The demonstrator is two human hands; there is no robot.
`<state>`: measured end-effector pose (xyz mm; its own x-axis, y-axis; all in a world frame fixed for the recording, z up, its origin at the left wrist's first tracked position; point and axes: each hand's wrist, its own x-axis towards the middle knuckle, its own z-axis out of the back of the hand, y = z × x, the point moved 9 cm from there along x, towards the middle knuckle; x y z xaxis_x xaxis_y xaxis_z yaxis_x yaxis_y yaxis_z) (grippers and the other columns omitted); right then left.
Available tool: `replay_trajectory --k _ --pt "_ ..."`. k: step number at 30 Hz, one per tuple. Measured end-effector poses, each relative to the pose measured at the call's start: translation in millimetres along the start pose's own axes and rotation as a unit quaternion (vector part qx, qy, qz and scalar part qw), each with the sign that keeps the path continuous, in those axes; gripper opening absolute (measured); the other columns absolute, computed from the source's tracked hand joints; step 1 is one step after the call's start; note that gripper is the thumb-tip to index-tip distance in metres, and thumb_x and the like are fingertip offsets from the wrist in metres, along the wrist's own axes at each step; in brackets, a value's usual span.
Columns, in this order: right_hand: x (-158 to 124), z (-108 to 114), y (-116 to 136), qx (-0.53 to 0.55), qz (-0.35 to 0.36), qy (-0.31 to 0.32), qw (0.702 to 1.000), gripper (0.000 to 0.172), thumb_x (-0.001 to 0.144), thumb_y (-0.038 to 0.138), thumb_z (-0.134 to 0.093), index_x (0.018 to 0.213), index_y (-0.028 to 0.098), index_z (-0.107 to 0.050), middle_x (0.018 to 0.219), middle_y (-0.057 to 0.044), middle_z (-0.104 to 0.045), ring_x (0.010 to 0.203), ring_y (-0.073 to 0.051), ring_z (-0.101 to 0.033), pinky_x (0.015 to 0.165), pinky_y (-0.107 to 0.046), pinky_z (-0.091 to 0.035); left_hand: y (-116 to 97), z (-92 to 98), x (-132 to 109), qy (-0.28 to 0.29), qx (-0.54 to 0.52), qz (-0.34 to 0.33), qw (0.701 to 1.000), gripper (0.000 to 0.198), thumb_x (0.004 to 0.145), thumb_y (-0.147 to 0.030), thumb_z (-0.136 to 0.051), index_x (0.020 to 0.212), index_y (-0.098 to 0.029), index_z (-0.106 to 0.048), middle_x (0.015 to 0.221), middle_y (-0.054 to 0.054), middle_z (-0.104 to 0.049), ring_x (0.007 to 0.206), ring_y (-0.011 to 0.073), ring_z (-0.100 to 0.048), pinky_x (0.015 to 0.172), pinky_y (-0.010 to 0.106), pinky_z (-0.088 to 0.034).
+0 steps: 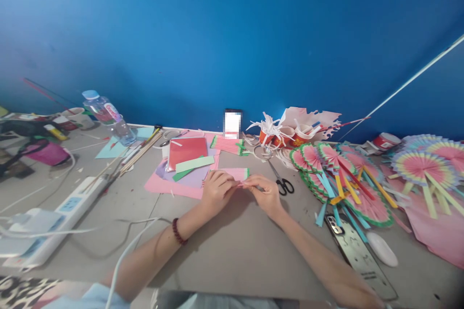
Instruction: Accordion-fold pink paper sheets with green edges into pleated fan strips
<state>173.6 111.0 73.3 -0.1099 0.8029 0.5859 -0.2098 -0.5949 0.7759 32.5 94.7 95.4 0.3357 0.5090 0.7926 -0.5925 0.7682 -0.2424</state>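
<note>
A strip of pink paper with a green edge (234, 173) is held between my two hands over the middle of the desk. My left hand (218, 192) pinches its lower edge, and a red bead bracelet (179, 231) circles that wrist. Just to the right, my right hand (266, 195) grips the same edge, fingertips close to those of the left. Behind my hands lies a pleated pink and green paper (228, 145). Black-handled scissors (284, 184) rest right beside my right hand. Left of my hands, red paper (188, 149) and a pale green strip (195, 163) lie on pink and lilac sheets.
Finished paper fans (424, 166) and a phone (358, 253) with a white mouse (382, 248) lie at right. Paper cups (302, 136) stand by the wall. At left are a water bottle (108, 118), wooden sticks (141, 152), a power strip (68, 207) and loose white cables (125, 256).
</note>
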Motion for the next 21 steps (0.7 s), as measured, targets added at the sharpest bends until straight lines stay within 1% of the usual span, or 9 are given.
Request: replay_trajectory --k 6,10,13,18,21 --pt "1.9 6.5 0.3 -0.013 -0.011 -0.024 1.0 0.008 0.079 0.025 -0.065 0.074 0.024 -0.071 0.074 -0.002 -0.07 0.073 -0.017 -0.065 0.07 -0.03 -0.051 7.2 2.0 0.2 0.006 -0.003 0.005 1.0 0.011 0.086 -0.028 -0.058 0.08 -0.02 -0.063 0.072 0.0 -0.062 0.074 0.0138 -0.05 0.067 0.029 -0.037" --pt "2.1 9.2 -3.7 -0.026 -0.017 -0.032 0.999 0.009 0.079 0.026 -0.065 0.072 0.022 -0.07 0.073 -0.002 -0.07 0.073 -0.017 -0.065 0.07 -0.03 -0.051 6.1 1.6 0.6 0.014 0.015 -0.005 1.0 0.01 0.087 -0.025 -0.057 0.08 -0.02 -0.062 0.073 0.0 -0.062 0.074 0.0134 -0.05 0.067 0.029 -0.036" --pt "1.8 8.2 -4.9 -0.032 -0.007 -0.027 0.999 0.009 0.08 0.025 -0.064 0.073 0.023 -0.069 0.074 -0.002 -0.07 0.074 -0.016 -0.065 0.071 -0.03 -0.051 2.0 2.3 2.1 0.014 0.043 -0.016 0.999 0.012 0.087 -0.023 -0.055 0.077 -0.019 -0.061 0.071 0.0 -0.061 0.072 0.0136 -0.049 0.066 0.029 -0.036" --pt "2.9 6.3 0.1 -0.04 0.019 -0.016 0.999 0.011 0.081 0.02 -0.061 0.074 0.024 -0.068 0.073 -0.001 -0.07 0.075 -0.017 -0.064 0.072 -0.031 -0.05 -1.5 -0.2 3.3 0.03 0.078 -0.03 0.996 0.016 0.088 -0.02 -0.054 0.072 -0.017 -0.056 0.07 0.001 -0.06 0.07 0.0141 -0.049 0.065 0.029 -0.034" --pt "3.4 6.7 3.5 -0.045 0.032 -0.019 0.998 0.012 0.082 0.019 -0.06 0.074 0.024 -0.068 0.071 -0.001 -0.07 0.073 -0.017 -0.064 0.072 -0.032 -0.05 -2.1 -1.4 2.8 0.035 0.082 -0.035 0.995 0.016 0.089 -0.02 -0.052 0.073 -0.017 -0.055 0.07 0.0 -0.06 0.069 0.0136 -0.05 0.065 0.029 -0.033"
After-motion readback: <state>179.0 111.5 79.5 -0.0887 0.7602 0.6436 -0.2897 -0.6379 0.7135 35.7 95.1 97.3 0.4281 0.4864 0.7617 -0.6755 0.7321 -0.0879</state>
